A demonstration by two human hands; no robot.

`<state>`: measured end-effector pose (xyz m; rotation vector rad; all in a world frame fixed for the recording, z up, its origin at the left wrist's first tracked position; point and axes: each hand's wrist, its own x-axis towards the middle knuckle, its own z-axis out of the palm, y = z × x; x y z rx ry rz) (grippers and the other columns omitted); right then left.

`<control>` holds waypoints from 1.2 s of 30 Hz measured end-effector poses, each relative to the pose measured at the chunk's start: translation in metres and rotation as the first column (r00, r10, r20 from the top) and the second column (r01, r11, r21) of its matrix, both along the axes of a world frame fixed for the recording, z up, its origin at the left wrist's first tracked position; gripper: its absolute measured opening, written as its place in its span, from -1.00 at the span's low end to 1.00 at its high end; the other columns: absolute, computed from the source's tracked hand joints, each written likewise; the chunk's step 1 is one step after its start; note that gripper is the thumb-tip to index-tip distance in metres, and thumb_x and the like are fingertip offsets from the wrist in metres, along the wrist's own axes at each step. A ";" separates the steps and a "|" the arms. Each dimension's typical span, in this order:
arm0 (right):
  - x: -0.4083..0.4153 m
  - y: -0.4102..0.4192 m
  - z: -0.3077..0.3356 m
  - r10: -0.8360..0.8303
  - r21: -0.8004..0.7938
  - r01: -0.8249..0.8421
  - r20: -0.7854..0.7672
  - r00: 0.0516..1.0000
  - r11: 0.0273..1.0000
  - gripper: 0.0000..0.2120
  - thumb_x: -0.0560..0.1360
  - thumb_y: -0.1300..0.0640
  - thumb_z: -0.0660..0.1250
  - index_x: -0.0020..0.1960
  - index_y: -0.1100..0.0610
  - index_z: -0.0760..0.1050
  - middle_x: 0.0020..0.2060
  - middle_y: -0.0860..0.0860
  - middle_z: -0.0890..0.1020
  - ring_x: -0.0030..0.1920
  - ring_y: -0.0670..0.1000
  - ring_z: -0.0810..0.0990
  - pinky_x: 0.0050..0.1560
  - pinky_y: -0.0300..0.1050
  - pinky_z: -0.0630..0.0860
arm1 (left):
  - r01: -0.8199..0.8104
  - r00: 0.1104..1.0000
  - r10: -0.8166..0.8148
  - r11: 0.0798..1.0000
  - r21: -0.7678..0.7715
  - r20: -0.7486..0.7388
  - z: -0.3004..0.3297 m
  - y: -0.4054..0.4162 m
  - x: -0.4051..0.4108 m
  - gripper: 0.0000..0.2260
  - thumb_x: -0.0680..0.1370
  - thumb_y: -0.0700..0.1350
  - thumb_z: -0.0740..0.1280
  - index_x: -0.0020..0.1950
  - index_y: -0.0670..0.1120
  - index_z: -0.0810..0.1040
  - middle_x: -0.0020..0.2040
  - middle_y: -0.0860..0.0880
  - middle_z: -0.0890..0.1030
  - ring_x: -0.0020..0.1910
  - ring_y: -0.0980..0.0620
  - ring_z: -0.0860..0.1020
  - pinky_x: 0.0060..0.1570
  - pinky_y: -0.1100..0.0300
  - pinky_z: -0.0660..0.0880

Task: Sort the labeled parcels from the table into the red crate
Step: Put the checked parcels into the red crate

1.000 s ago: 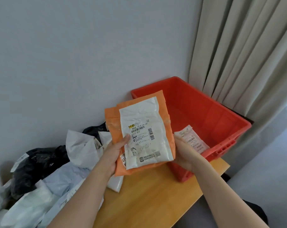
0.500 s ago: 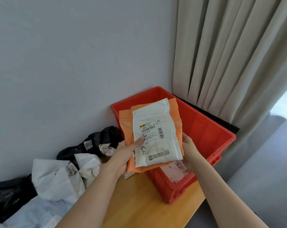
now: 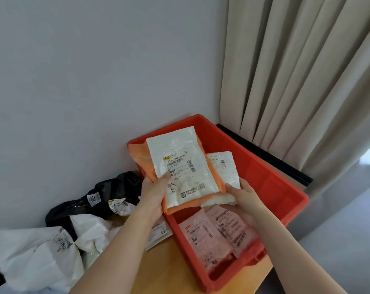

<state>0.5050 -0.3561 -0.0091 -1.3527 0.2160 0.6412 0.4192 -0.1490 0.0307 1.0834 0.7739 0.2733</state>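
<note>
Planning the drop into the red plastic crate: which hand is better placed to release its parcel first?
Right hand: its white parcel hangs over the red plastic crate.

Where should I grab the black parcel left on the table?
Pinch a raised fold near the top of the black parcel, coming from above on its crate side. It lies crumpled with white parcels overlapping its near edge, so that edge is blocked.
</note>
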 end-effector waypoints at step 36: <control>0.071 0.077 -0.095 0.235 -0.593 -0.033 0.266 0.935 0.805 -0.54 0.59 0.16 0.28 0.45 0.12 0.26 0.21 0.04 0.52 0.04 0.01 0.52 -0.06 -0.10 0.55 | 0.435 0.875 0.198 0.080 0.897 -0.442 -0.086 0.061 0.069 -0.82 0.43 -0.34 0.31 -0.03 -0.22 0.64 0.21 -0.26 0.53 0.33 -0.22 0.43 0.51 -0.08 0.12</control>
